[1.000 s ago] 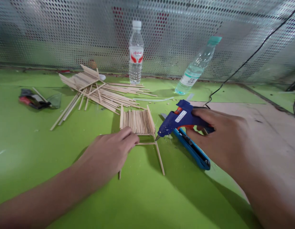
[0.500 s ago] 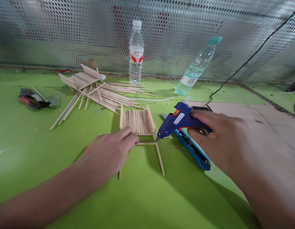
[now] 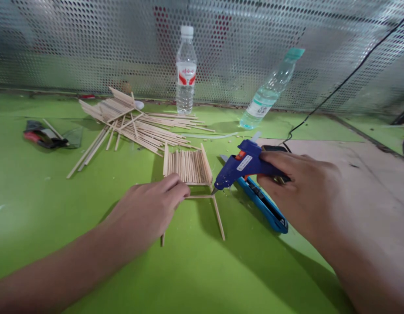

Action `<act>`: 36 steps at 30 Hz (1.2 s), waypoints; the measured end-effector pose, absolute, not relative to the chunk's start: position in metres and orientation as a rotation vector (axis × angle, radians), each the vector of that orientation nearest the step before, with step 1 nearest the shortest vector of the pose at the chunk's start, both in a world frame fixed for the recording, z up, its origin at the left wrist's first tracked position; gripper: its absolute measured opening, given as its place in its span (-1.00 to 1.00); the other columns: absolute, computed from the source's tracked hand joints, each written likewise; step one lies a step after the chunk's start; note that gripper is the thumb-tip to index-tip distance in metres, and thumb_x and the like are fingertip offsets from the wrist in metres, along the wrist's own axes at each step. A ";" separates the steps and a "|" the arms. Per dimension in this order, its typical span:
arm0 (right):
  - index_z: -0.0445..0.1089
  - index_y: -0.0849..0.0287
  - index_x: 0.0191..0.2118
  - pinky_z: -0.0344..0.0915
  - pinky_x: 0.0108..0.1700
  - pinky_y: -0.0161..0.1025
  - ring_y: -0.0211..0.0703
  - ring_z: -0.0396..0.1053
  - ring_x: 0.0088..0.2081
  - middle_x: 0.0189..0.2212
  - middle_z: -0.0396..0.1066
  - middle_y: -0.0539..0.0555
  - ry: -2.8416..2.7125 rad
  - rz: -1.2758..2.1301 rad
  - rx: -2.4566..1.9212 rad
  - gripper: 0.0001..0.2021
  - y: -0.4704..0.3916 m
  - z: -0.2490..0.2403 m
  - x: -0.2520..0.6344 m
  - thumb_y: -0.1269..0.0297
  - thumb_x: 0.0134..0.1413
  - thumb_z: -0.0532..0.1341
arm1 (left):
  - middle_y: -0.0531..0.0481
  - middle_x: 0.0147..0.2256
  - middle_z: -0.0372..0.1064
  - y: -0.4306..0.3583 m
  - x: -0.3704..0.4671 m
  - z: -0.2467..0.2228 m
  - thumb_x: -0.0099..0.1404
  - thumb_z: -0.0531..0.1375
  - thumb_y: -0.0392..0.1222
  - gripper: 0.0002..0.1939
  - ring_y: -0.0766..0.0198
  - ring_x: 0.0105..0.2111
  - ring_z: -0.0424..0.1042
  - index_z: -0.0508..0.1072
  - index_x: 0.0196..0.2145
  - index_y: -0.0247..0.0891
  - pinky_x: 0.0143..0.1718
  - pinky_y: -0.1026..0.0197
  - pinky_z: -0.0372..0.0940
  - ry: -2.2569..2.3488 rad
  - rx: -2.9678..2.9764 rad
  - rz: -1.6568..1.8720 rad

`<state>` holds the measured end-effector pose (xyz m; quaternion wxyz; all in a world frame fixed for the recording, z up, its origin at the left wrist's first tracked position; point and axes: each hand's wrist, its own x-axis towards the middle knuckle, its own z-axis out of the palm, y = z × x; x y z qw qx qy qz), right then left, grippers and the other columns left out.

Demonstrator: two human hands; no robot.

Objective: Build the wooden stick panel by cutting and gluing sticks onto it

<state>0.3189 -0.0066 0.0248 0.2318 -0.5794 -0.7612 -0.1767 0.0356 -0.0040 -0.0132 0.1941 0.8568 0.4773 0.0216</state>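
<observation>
Gripping: your right fingers point(image 3: 276, 158), glue gun point(image 3: 232, 169); left fingers point(image 3: 179, 190), stick frame point(image 3: 188, 168). Risk: nudged nozzle point(image 3: 214, 191) could skew crossbar point(image 3: 200, 196).

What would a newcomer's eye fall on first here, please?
Probably the dark blue glue gun in the right hand, its tip at a joint of the stick frame that the left hand holds. Next, perhaps, the light-blue cutter on the green table, and the bottle tilted against the perforated panel.
</observation>
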 end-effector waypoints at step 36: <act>0.42 0.05 -0.06 0.34 -0.45 -0.15 0.03 0.50 -0.41 -0.34 0.56 0.05 -2.024 -0.041 -1.723 -0.61 -0.011 0.016 0.294 -0.07 0.09 0.31 | -0.05 -0.42 0.50 -0.006 0.015 0.016 0.44 -0.02 -0.26 -0.68 0.30 -0.57 0.41 0.54 -0.16 -0.23 -0.51 0.21 0.29 1.426 2.309 0.014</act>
